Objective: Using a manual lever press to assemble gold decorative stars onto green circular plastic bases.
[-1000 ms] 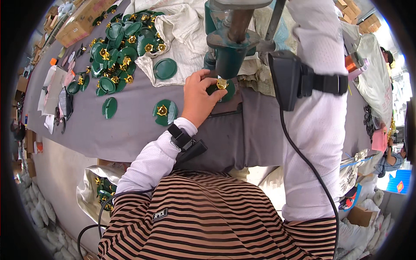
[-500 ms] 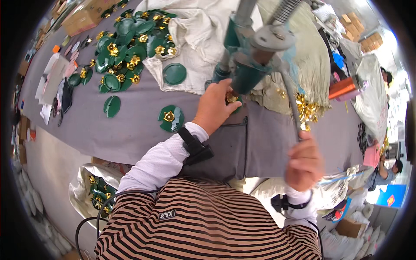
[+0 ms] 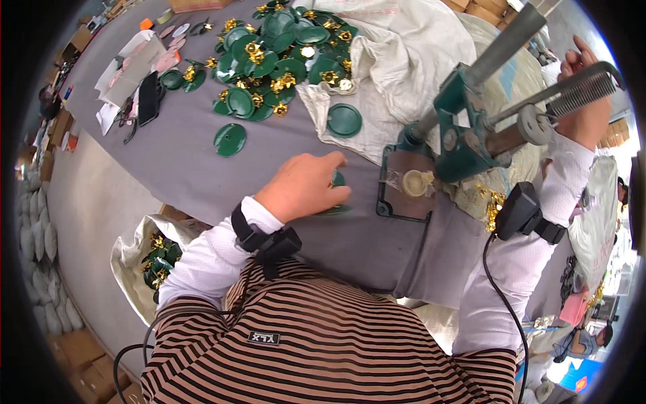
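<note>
My left hand (image 3: 301,186) is over the grey cloth, left of the press, with thumb and index finger closed round the edge of a green disc (image 3: 338,179). The hand hides most of that disc. My right hand (image 3: 583,101) is raised at the far right, behind the spring (image 3: 584,94) of the green hand press (image 3: 464,131). Its upper fingers stretch upward and apart; spring and rod partly hide the palm, and I see nothing held in it. A pale round seat (image 3: 416,182) shows on the press base (image 3: 408,207).
A heap of green discs with gold flower-shaped pieces (image 3: 269,67) spreads over the table's far side. Two single discs (image 3: 230,139) (image 3: 344,120) lie nearer. A dark phone (image 3: 148,98) lies at left. A white sack (image 3: 138,259) below holds similar pieces. Gold pieces (image 3: 494,205) lie right of the press.
My left hand has moved away from the press to the disc at its left. My right hand has risen from low beside the press to high behind the spring. The view has shifted.
</note>
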`<state>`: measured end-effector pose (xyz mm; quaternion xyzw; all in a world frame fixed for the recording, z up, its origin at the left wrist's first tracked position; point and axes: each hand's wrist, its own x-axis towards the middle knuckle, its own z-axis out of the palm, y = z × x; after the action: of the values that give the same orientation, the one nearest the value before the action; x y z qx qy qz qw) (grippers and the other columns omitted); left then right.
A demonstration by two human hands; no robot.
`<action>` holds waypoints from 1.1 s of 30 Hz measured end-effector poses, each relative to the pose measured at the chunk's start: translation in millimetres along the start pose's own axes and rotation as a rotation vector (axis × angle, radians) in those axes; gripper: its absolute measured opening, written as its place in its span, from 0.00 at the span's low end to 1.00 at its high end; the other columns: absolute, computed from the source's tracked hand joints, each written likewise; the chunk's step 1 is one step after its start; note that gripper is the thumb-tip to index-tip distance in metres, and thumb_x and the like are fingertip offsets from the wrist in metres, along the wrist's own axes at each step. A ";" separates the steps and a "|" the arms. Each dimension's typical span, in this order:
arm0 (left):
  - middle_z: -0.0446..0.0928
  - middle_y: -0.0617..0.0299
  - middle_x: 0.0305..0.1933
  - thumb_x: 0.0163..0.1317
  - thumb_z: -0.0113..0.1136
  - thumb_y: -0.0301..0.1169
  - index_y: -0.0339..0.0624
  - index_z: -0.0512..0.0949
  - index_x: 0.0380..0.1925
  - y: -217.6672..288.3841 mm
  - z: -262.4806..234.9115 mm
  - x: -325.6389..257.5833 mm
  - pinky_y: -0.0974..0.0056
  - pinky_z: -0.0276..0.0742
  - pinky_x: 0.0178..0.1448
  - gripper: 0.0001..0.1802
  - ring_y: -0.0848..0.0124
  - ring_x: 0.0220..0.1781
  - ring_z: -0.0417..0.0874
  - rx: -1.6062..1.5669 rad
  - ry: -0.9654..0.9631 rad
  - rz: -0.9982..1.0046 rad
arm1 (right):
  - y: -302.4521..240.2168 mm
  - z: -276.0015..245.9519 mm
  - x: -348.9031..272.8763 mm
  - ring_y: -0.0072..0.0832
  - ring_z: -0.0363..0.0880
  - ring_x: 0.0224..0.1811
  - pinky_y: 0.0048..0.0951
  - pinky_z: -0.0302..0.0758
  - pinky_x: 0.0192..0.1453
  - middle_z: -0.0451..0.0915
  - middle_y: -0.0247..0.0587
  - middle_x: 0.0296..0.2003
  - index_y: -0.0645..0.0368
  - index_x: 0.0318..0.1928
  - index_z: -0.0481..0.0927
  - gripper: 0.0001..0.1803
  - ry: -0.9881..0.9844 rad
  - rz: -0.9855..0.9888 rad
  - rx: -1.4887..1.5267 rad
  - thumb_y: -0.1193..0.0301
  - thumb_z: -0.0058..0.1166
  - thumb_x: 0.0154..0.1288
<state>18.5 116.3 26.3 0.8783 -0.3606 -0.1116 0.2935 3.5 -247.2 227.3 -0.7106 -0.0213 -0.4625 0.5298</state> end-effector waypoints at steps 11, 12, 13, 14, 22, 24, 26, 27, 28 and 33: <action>0.75 0.47 0.26 0.52 0.64 0.42 0.37 0.75 0.29 -80.2 -111.3 -125.8 0.53 0.73 0.37 0.17 0.50 0.31 0.78 0.061 -0.176 -0.367 | 13.0 -21.8 15.8 0.17 0.69 0.28 0.15 0.66 0.30 0.76 0.35 0.32 0.70 0.59 0.73 0.22 -0.001 0.047 0.070 0.68 0.52 0.70; 0.78 0.48 0.29 0.51 0.65 0.43 0.39 0.78 0.31 -94.8 -127.4 -152.1 0.54 0.75 0.39 0.18 0.51 0.33 0.80 0.181 -0.206 -0.396 | 11.8 -26.2 19.6 0.17 0.69 0.28 0.15 0.66 0.30 0.76 0.35 0.32 0.70 0.59 0.73 0.22 -0.002 0.047 0.074 0.68 0.52 0.70; 0.81 0.50 0.33 0.49 0.67 0.45 0.40 0.81 0.35 -105.6 -139.7 -174.7 0.55 0.77 0.41 0.20 0.52 0.36 0.82 0.252 -0.298 -0.492 | 13.9 -28.1 22.2 0.18 0.68 0.28 0.15 0.65 0.30 0.75 0.37 0.32 0.71 0.58 0.73 0.21 -0.018 0.060 0.081 0.69 0.52 0.70; 0.82 0.49 0.33 0.48 0.68 0.46 0.40 0.81 0.37 -104.6 -148.7 -178.8 0.55 0.77 0.43 0.23 0.52 0.38 0.82 0.317 -0.345 -0.587 | 11.8 -27.5 22.1 0.18 0.67 0.27 0.15 0.65 0.30 0.75 0.38 0.32 0.71 0.58 0.74 0.21 -0.032 0.070 0.077 0.70 0.52 0.70; 0.76 0.52 0.54 0.51 0.67 0.31 0.45 0.75 0.54 -154.7 -111.0 -19.9 0.55 0.70 0.60 0.27 0.55 0.59 0.73 0.494 0.594 0.058 | -0.1 4.4 4.0 0.19 0.66 0.27 0.15 0.64 0.29 0.76 0.40 0.32 0.72 0.55 0.75 0.19 0.054 0.046 0.055 0.71 0.52 0.69; 0.76 0.55 0.52 0.49 0.68 0.30 0.46 0.76 0.52 -167.7 -98.5 8.0 0.55 0.70 0.59 0.27 0.56 0.59 0.72 0.536 0.566 -0.019 | 0.4 2.9 6.0 0.19 0.66 0.26 0.16 0.64 0.29 0.76 0.40 0.32 0.72 0.55 0.75 0.19 0.035 0.065 0.084 0.71 0.52 0.69; 0.76 0.59 0.43 0.48 0.67 0.28 0.47 0.78 0.43 -178.5 -88.1 10.0 0.55 0.71 0.53 0.19 0.58 0.53 0.74 0.584 0.564 -0.013 | 1.7 0.1 9.2 0.19 0.67 0.27 0.15 0.64 0.28 0.76 0.40 0.32 0.72 0.56 0.74 0.20 -0.050 0.070 0.134 0.71 0.52 0.69; 0.76 0.59 0.43 0.48 0.67 0.28 0.47 0.78 0.43 -176.4 -78.7 5.8 0.55 0.71 0.53 0.19 0.58 0.53 0.74 0.575 0.557 -0.005 | -0.1 0.1 6.8 0.19 0.67 0.27 0.15 0.64 0.28 0.76 0.40 0.32 0.72 0.56 0.74 0.20 -0.046 0.074 0.121 0.71 0.52 0.69; 0.76 0.59 0.42 0.48 0.67 0.28 0.46 0.78 0.41 -171.1 -69.2 -8.1 0.54 0.70 0.53 0.17 0.58 0.52 0.74 0.584 0.504 0.030 | -2.8 5.1 3.2 0.20 0.67 0.27 0.15 0.64 0.29 0.76 0.40 0.33 0.73 0.56 0.74 0.20 -0.004 0.066 0.085 0.71 0.52 0.69; 0.77 0.58 0.45 0.47 0.70 0.30 0.42 0.78 0.38 -133.6 -30.8 -77.0 0.55 0.72 0.53 0.16 0.57 0.50 0.76 0.397 0.366 0.193 | 3.6 -7.8 11.0 0.21 0.68 0.28 0.16 0.66 0.31 0.76 0.41 0.33 0.74 0.56 0.74 0.20 0.004 0.053 0.099 0.71 0.52 0.69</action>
<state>51.8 259.3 -29.8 0.8857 -0.3983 0.1501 0.1852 6.7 -259.8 232.2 -0.6828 -0.0242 -0.4482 0.5765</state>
